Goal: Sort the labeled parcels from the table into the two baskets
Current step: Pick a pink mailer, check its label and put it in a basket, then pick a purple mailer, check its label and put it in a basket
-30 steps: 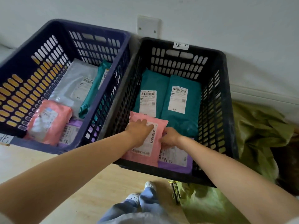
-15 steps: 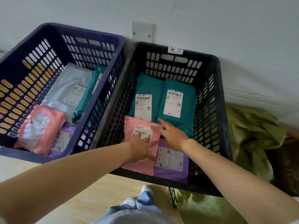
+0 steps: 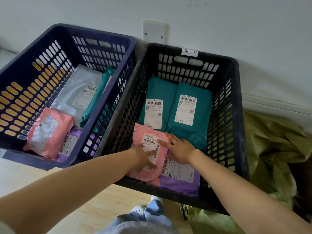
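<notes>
A pink labeled parcel [image 3: 147, 173] lies flat at the near left of the black basket [image 3: 239, 115], partly over a purple parcel [image 3: 181, 180]. My left hand [image 3: 145, 158] rests on the pink parcel with fingers spread. Beside it, my right hand [image 3: 179, 149] lies flat and open across the pink parcel's right edge. Behind them lie two teal parcels [image 3: 162, 92] [image 3: 194, 132], labels up. The blue basket [image 3: 20, 65] on the left holds a grey parcel [image 3: 79, 85], a teal parcel [image 3: 99, 97], a pink parcel [image 3: 50, 132] and a purple parcel [image 3: 70, 146].
Both baskets stand against a white wall with a blank wall plate [image 3: 155, 32]. A crumpled green sack [image 3: 273, 157] lies right of the black basket. A pale wooden surface [image 3: 94, 210] sits below, with my jeans and white shoes [image 3: 140, 210] at the bottom.
The pink parcel was gripped at its edges by both hands, then laid down in the black basket. Both hands have opened and now lie flat on it.
</notes>
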Tool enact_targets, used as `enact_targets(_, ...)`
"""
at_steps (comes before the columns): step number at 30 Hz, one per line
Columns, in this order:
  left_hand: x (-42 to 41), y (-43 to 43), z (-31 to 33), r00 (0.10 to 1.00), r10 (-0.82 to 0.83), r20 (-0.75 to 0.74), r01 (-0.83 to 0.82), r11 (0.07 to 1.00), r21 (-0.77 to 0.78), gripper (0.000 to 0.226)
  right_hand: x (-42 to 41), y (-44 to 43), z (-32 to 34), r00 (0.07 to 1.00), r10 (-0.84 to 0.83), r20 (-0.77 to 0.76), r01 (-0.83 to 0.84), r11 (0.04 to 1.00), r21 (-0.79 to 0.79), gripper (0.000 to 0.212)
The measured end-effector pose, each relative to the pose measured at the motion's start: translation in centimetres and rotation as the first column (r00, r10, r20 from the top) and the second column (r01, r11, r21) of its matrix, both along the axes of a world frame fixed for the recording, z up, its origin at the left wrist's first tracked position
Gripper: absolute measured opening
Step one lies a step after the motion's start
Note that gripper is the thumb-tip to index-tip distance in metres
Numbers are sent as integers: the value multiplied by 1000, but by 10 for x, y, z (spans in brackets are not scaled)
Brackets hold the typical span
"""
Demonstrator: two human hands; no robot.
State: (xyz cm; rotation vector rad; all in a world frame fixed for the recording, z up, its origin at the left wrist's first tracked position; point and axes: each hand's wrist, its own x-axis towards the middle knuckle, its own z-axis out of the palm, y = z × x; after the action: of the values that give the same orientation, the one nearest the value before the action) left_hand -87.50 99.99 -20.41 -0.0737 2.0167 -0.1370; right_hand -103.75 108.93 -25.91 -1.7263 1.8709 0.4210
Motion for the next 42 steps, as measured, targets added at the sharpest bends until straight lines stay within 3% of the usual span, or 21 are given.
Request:
enact_targets(4, -2, -2, 3, 997, 68, 26, -68, 998, -1, 73, 6, -1, -2, 999, -32, 38, 33, 999, -24, 68)
enact_targets(12, 0, -8, 3, 962, 243, -122, -238, 970, 56, 67, 12, -4, 2, 963, -166, 213, 219, 942, -254, 58)
enact_targets(16, -5, -14, 11, 922, 190, -337, -217, 975, -45, 64, 8, -16, 20, 891, -308, 334, 404, 872, -276, 57)
enact_targets(19, -15, -20, 28, 797, 140, -588, -294, 940, -174, 59, -1, -31, 42, 877, -362, 317, 459, 827, -324, 56)
enact_targets(22, -21, -32, 56, 559, 279, -781, -488, 872, -37, 57, -8, -44, 72, 875, -382, 299, 480, 767, -426, 54)
enact_targets(24, -18, -44, 79, 403, 326, -855, -538, 840, 67, 55, -7, -56, 92, 879, -372, 297, 475, 730, -492, 52)
enact_targets(26, -6, -59, 101, 303, 330, -894, -552, 825, 118, 53, 1, -70, 112, 884, -350, 308, 466, 696, -546, 51)
enact_targets(35, 110, -135, 161, 5, 251, -968, -576, 792, 202, 45, 105, -168, 173, 926, -223, 303, 376, 534, -757, 43)
enact_targets(42, 256, -198, 167, -134, 258, -957, -697, 662, 276, 45, 235, -251, 176, 926, -60, 372, 342, 548, -764, 45)
